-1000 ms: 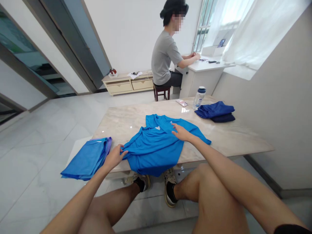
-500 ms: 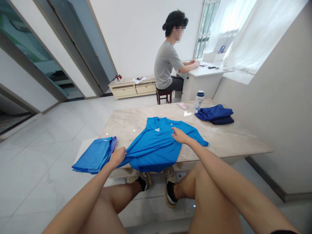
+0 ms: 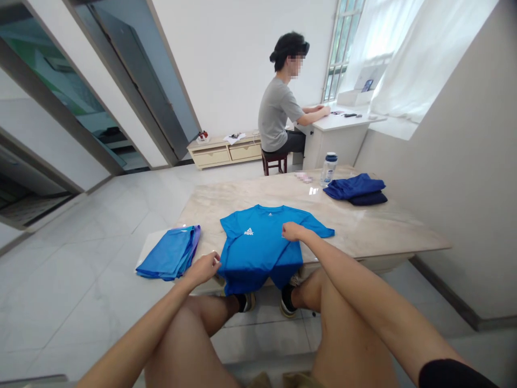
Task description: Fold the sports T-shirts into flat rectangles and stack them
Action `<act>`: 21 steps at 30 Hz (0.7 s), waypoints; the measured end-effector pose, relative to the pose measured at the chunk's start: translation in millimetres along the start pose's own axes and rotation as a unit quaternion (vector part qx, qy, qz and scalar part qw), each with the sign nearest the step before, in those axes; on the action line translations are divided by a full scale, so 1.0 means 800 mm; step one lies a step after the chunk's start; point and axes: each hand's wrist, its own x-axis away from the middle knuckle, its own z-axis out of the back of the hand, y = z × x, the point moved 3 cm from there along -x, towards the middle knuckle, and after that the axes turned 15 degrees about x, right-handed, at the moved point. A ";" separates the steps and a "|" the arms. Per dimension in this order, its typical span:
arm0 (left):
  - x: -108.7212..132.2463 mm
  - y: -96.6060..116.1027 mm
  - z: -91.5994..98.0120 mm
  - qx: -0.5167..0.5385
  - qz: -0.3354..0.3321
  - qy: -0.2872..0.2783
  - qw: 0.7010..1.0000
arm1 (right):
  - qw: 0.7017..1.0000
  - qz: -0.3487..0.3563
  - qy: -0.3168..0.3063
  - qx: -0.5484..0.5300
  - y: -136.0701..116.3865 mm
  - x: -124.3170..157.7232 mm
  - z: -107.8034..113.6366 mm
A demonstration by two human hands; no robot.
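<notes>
A bright blue T-shirt point(image 3: 262, 245) with white logos lies front up across the near side of the marble-patterned table, neckline pointing away from me. Its lower part hangs over the table's front edge. My left hand point(image 3: 205, 268) is beside the shirt's left edge, fingers loosely bent and a little apart, with no cloth visible in them. My right hand point(image 3: 293, 231) is closed on the right chest of the T-shirt, and creases run down from it. A stack of folded blue clothes point(image 3: 167, 253), with a purple edge, lies at the table's left corner.
Dark blue folded clothing point(image 3: 355, 189) and a clear bottle point(image 3: 329, 170) with a blue cap stand at the table's point(image 3: 388, 231) far right. Beyond, a person in grey point(image 3: 278, 113) sits at a white desk point(image 3: 343, 123). A low cabinet point(image 3: 226, 151) lines the back wall.
The T-shirt's left side, earlier pulled toward my left hand, now lies spread with its sleeve out. My left hand has let go of the cloth. My right hand has closed.
</notes>
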 end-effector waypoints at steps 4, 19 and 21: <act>-0.092 0.018 0.001 -0.013 -0.026 0.062 0.998 | 0.998 -0.063 0.025 -0.010 0.046 -0.029 0.000; -0.353 0.019 -0.004 -0.084 0.034 0.101 0.991 | 0.979 -0.203 -0.015 0.002 0.211 -0.125 -0.038; -0.363 0.013 -0.004 -0.080 0.033 0.103 0.991 | 0.980 -0.200 -0.017 0.002 0.211 -0.130 -0.038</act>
